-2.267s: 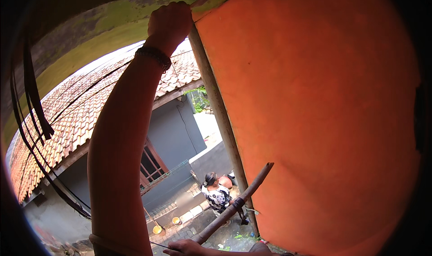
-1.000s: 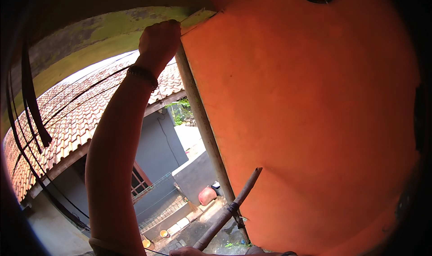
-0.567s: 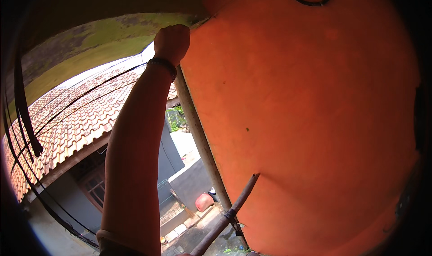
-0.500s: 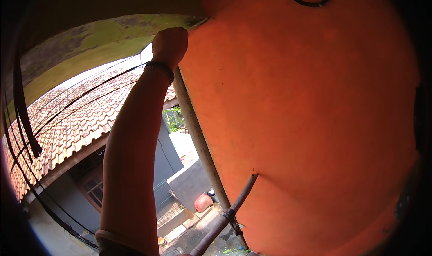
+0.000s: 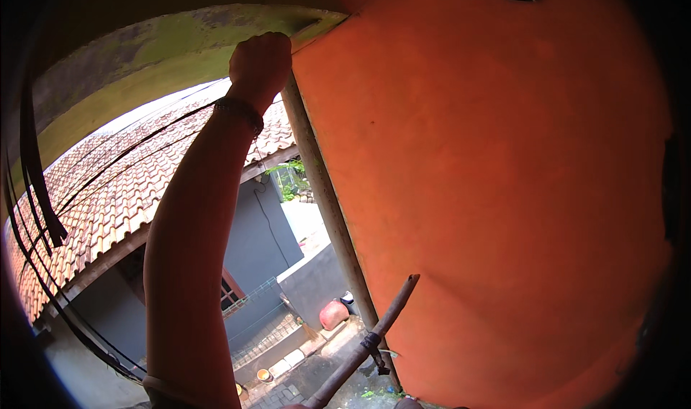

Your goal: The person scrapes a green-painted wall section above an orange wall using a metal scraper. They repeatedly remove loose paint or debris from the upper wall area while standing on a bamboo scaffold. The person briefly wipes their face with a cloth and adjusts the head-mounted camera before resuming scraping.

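Fist of the raised left hand [image 5: 259, 65], fingers together (any hold is hidden), now sits farther from the orange wall [image 5: 504, 179], baring more green beam [image 5: 194, 46]; below, near a tied stick [image 5: 353, 359], the right hand [image 5: 292, 407] barely shows, grip unclear.

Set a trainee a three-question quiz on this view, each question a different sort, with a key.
1. Open: what circles the wrist of the raised left hand?
2. True or false: in the picture, most of the orange wall lies to the right of that hand.
3. Choose: how does the stick at the lower centre stand? A: straight upright. B: level. C: tilted, with its upper end to the right.

Key: 1. A dark bracelet. 2. True. 3. C.
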The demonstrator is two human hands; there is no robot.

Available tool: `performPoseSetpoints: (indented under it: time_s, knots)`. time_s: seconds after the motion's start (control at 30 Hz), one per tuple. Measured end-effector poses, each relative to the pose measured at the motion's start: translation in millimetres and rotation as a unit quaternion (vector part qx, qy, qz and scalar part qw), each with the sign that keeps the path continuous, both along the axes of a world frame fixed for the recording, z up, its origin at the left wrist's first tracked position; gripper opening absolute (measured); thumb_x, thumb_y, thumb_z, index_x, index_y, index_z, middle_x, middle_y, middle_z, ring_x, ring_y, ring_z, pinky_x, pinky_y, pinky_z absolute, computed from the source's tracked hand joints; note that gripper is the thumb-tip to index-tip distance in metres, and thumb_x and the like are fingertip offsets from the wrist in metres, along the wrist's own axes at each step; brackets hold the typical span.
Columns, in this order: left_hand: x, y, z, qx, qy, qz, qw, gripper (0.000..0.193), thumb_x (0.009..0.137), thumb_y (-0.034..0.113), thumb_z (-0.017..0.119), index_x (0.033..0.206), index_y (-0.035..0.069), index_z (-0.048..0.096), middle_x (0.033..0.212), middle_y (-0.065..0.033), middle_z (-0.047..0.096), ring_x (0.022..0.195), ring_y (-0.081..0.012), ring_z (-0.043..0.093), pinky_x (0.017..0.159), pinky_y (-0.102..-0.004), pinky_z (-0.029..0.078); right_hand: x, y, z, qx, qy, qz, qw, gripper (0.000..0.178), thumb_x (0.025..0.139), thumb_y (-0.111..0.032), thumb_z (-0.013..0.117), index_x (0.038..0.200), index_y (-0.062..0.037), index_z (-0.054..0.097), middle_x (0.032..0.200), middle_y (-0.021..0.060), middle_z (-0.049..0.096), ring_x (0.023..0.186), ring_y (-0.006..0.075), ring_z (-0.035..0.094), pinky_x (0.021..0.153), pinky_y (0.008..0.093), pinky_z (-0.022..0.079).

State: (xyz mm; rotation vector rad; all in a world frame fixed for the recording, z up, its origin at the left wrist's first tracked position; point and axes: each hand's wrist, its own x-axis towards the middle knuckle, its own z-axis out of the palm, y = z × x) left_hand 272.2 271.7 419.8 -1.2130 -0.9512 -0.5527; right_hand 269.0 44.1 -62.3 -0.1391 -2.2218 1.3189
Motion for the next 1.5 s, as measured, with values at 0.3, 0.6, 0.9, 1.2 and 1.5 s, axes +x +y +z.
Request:
performPoseSetpoints:
  time_s: [0.3, 0.6, 0.9, 1.2, 1.5]
  knots:
    - [-42, -20, -5, 0.044, 0.031, 0.039, 0.998, 0.013, 0.086, 0.024, 0.053, 0.081, 0.012, 0.056, 0.060, -0.0053, 0.057, 0.053, -0.0196, 0.059, 0.049, -0.0340, 0.048, 4, 11, 0, 0.022, -0.018, -0.045, 0.999, 0.035, 0.088, -0.041, 0.053, 0.080, -0.0078, 0.060, 0.062, 0.0179, 0.056, 0.060, 0.0336, 0.057, 0.056, 0.0424, 0.045]
    - [-13, -24, -10, -0.022, -0.006, -0.009, 1.000, 0.014, 0.078, 0.012, 0.054, 0.078, 0.006, 0.066, 0.077, -0.0129, 0.066, 0.074, -0.0276, 0.066, 0.064, -0.0385, 0.054, -4, 14, -18, 0.042, -0.036, -0.013, 0.998, 0.038, 0.088, -0.045, 0.050, 0.089, -0.0093, 0.062, 0.066, 0.0165, 0.060, 0.063, 0.0327, 0.059, 0.057, 0.0408, 0.046]
    - [31, -39, -124, -0.342, -0.437, -0.104, 0.826, 0.031, 0.085, 0.018, 0.043, 0.101, -0.006, 0.054, 0.096, -0.0245, 0.063, 0.091, -0.0346, 0.063, 0.082, -0.0421, 0.047, 40, 91, 29, -0.030, 0.017, 0.123, 0.992, 0.046, 0.085, -0.029, 0.062, 0.120, -0.0008, 0.051, 0.115, 0.0132, 0.054, 0.106, 0.0250, 0.054, 0.091, 0.0347, 0.044]
    - [54, -59, -238, -0.432, -0.586, -0.247, 0.640, 0.028, 0.087, 0.014, 0.040, 0.103, -0.006, 0.029, 0.092, -0.0314, 0.056, 0.089, -0.0457, 0.058, 0.075, -0.0467, 0.046, 143, 216, 208, -0.285, 0.272, -0.133, 0.910, 0.034, 0.094, -0.028, 0.048, 0.114, -0.0011, 0.052, 0.099, 0.0077, 0.059, 0.091, 0.0137, 0.057, 0.077, 0.0271, 0.046]
    - [42, -84, -310, -0.408, -0.403, -0.376, 0.728, 0.056, 0.082, 0.005, 0.053, 0.125, -0.010, 0.021, 0.106, -0.0300, 0.047, 0.104, -0.0442, 0.049, 0.088, -0.0478, 0.040, 139, 241, 218, -0.162, 0.187, -0.261, 0.933, 0.043, 0.092, -0.027, 0.049, 0.126, 0.0000, 0.047, 0.088, 0.0044, 0.054, 0.078, 0.0105, 0.056, 0.055, 0.0236, 0.050]
